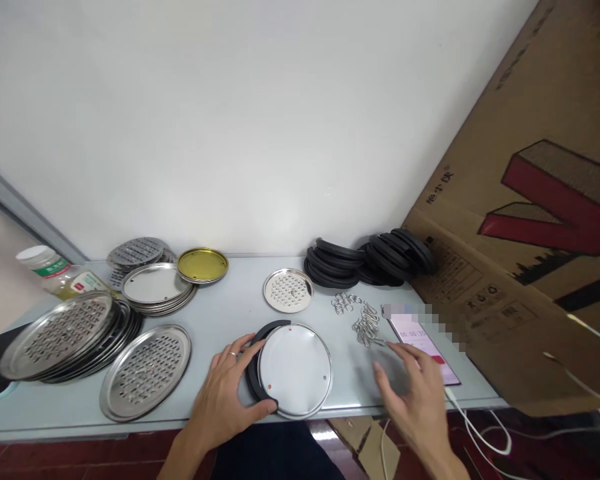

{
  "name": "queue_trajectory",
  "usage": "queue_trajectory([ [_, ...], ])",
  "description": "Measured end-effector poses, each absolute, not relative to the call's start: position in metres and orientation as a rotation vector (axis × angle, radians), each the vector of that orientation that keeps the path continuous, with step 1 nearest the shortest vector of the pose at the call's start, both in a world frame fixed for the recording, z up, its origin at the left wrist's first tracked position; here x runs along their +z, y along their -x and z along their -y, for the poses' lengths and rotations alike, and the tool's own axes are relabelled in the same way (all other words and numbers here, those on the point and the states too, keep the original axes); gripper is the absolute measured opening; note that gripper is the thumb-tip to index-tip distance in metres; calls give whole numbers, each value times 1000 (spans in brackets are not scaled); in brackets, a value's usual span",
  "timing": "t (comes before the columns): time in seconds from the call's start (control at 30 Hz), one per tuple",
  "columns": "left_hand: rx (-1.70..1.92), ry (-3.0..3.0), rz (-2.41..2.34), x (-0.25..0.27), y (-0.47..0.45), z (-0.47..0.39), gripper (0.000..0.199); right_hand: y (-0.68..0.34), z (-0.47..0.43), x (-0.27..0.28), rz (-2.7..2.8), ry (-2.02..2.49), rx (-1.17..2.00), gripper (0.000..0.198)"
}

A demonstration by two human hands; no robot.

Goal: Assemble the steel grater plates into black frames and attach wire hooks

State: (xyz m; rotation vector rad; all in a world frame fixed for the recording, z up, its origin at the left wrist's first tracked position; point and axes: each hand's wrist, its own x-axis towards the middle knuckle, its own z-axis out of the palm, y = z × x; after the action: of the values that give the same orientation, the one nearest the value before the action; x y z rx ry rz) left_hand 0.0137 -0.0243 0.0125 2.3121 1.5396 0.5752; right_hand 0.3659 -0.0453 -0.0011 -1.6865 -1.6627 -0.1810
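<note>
My left hand (226,387) curls round a black crescent-shaped edge piece (253,375) fitted along the left side of a round, plain metal disc (296,370). Its thumb presses at the lower end of the crescent, its fingers near the upper end. The disc has small holes near its rim and lies at the table's front edge. My right hand (414,390) hovers open to the right, thumb and index finger apart. That index fingertip is at the near end of a pile of silvery wire clips (367,327); whether it touches one I cannot tell.
Small metal rings (345,303) lie by the clips. Behind are a perforated disc (289,291) and stacked black crescents (335,262). Grater discs (60,337), plain discs (155,285), a gold disc (203,265) and a bottle (43,265) stand left. A phone (423,343) and cardboard box (510,267) flank the right.
</note>
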Motion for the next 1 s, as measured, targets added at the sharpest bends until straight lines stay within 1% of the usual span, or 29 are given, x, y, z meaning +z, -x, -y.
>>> queue_trajectory([
  [0.03,571,-2317,-1540,12,-14,24,86,-380,49,-5,1617,1762,-336,49],
  [0.1,560,-2327,-1536,11,-14,24,85,-405,57,-13,1541,1938,-498,58],
  [0.2,563,-2345,-1536,8,-13,23,84,-425,66,-23,1530,2110,-499,70],
  [0.27,568,-2355,-1543,7,-13,22,85,-429,69,-27,1532,2149,-485,73],
  [0.6,553,-2410,-1561,6,-12,21,86,-427,69,-25,1580,2153,-513,61],
  [1.0,582,-2415,-1578,7,-12,21,85,-428,70,-29,1579,2164,-505,56],
])
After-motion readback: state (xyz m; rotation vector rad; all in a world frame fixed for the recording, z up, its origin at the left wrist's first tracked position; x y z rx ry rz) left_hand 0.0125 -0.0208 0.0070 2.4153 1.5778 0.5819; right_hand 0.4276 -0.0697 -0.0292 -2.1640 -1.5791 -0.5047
